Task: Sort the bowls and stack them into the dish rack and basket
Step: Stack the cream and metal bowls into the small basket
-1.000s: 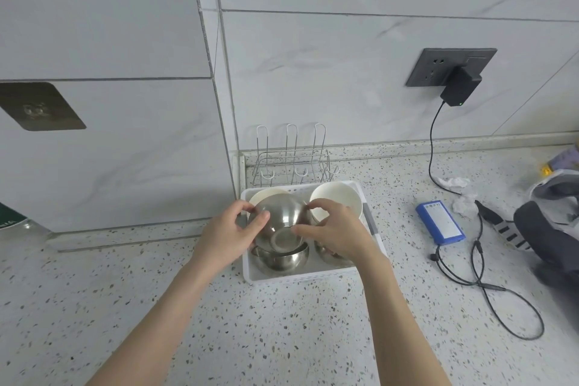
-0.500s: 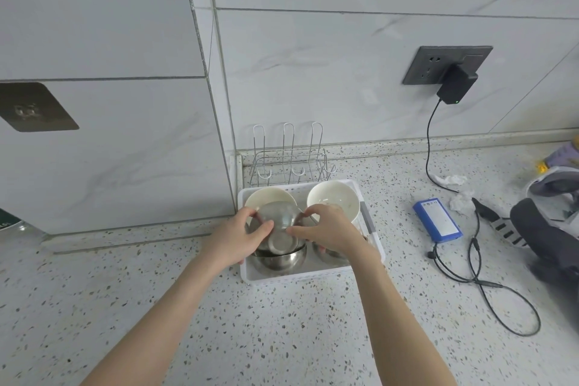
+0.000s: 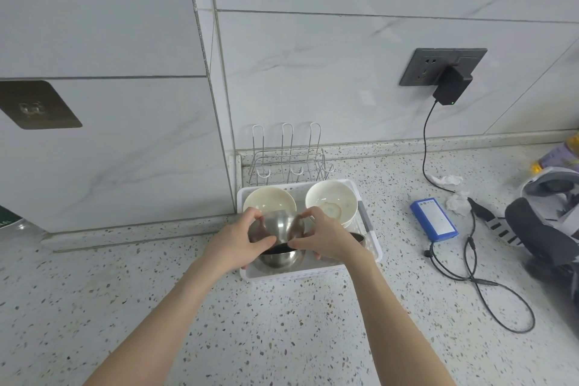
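Both my hands are on one steel bowl (image 3: 280, 222), which I hold tipped on its side so its rounded bottom faces me. My left hand (image 3: 235, 241) curls round its left edge, thumb across the front and fingers over the top rim. My right hand (image 3: 326, 236) grips the right edge the same way, thumb pointing in toward the left thumb. The bowl sits low in the front left part of the white basket (image 3: 313, 273), directly over a second steel bowl (image 3: 280, 257) that rests upright there; I cannot tell whether the two touch. Behind my right hand the rim of a third steel bowl (image 3: 358, 236) shows in the front right part of the basket. At the back of the basket are two pale bowls: a cream bowl (image 3: 269, 200) on the left and a white bowl (image 3: 332, 202) on the right, with something pale pooled in its bottom. A wire dish rack (image 3: 288, 160) stands just behind the basket against the tiled wall, its three tall loops upright. All of this sits on the speckled table (image 3: 219, 323). Off to the right lie a blue battery pack (image 3: 434, 219), a black cable (image 3: 482, 288) looping across the table, and crumpled tissue (image 3: 446, 180). A black charger (image 3: 451, 88) is plugged into the grey wall socket (image 3: 426, 67) above
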